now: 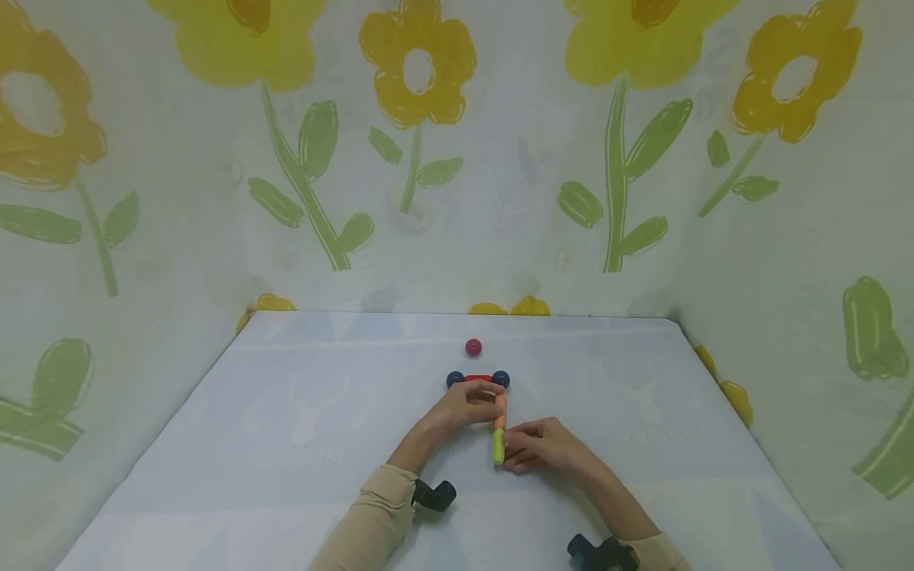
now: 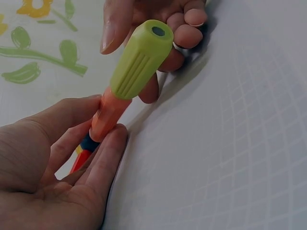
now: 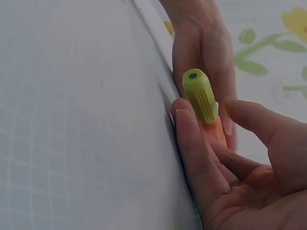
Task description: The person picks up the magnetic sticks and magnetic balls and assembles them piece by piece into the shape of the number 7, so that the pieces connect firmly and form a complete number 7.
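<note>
An orange magnetic stick [image 1: 500, 412] is joined end to end with a yellow-green magnetic stick [image 2: 141, 60], which has a dark round dot at its tip. My left hand [image 1: 467, 403] pinches the orange stick between thumb and fingers. Around the yellow-green stick, my right hand [image 1: 544, 444] has its fingers loosely bent, and its thumb looks apart from the stick in both wrist views. Just past the left hand lies a red stick [image 1: 478, 377] between a dark blue ball [image 1: 455, 379] and another blue ball [image 1: 501, 378]. The orange stick's far end is by the right-hand blue ball.
A red ball [image 1: 474, 346] lies farther back on the white table [image 1: 343, 468]. Flower-printed walls [image 1: 500, 174] enclose the table at the back and sides. Dark camera mounts [image 1: 435, 496] sit on both wrists.
</note>
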A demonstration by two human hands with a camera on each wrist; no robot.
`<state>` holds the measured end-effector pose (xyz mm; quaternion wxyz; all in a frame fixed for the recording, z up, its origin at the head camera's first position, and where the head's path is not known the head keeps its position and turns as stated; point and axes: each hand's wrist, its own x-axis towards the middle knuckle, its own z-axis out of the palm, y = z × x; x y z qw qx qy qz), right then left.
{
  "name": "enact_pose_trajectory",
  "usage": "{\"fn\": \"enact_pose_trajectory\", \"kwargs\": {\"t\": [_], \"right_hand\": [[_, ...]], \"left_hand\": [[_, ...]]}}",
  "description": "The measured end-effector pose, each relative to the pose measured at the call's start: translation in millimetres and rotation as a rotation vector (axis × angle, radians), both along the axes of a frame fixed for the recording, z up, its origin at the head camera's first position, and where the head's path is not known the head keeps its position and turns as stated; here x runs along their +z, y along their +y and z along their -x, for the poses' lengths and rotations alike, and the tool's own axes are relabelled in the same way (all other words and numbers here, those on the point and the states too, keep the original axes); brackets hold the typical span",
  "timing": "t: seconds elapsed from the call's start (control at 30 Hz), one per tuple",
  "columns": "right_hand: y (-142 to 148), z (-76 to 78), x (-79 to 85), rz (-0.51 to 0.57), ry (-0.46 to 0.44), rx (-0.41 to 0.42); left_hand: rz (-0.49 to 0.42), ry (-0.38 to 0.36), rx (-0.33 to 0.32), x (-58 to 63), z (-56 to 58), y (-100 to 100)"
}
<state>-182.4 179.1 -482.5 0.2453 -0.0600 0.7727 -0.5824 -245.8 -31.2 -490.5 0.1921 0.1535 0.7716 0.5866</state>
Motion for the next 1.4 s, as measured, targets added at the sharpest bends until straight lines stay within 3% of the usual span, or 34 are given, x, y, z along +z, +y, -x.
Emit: {"fn": "enact_pose_trajectory", "kwargs": {"t": [0.67,1.4], "right_hand": [[9,25.4,5.8,-0.258,0.085,-0.175],[9,73.6,13.1,-0.412,0.177,-0.195]], "left_hand": [[0.002,-0.01,0.009,-0.9,0.3,0],[0.008,-0.014,0.014,-1.7,0.1,0]]}}
